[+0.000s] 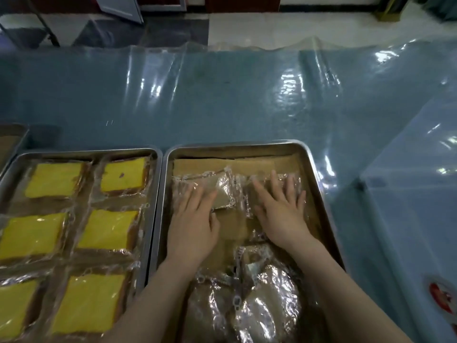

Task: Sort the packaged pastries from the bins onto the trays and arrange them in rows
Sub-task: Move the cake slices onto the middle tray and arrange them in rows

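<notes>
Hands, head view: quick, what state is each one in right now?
Left hand: open, fingers flat on a wrapped pastry in the right tray.
Right hand: open, fingers spread flat on a second wrapped pastry.

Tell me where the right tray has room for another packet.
Free: paper liner along the far rim of the right tray, beyond left hand and right hand; small patch between them. Crowded: packets heaped at the near end.

Bare left hand (pixel 195 219) and right hand (pixel 282 214) (forearms (pixel 153 293) bare too).
</notes>
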A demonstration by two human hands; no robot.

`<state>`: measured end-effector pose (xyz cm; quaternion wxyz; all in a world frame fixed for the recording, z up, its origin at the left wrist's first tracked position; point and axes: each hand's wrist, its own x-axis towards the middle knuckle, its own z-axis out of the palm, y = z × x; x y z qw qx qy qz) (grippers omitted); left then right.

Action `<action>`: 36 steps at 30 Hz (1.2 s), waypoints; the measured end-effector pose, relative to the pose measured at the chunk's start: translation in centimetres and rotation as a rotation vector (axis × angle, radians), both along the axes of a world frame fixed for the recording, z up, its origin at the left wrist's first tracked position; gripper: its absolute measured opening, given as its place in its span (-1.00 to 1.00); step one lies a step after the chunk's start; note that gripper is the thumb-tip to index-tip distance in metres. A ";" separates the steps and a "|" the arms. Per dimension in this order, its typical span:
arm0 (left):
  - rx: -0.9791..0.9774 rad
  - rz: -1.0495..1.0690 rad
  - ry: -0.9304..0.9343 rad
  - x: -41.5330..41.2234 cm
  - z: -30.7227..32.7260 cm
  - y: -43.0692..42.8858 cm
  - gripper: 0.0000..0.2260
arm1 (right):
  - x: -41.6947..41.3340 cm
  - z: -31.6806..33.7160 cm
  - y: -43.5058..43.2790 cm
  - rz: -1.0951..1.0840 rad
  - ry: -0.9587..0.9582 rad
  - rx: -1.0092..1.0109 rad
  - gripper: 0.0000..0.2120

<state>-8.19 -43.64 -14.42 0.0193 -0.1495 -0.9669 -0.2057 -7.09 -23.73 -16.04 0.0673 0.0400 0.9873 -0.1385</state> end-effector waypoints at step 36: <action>0.186 -0.022 -0.364 13.6 3.3 -1.2 -0.61 | 10.9 1.7 0.9 -0.128 0.002 -0.436 -0.67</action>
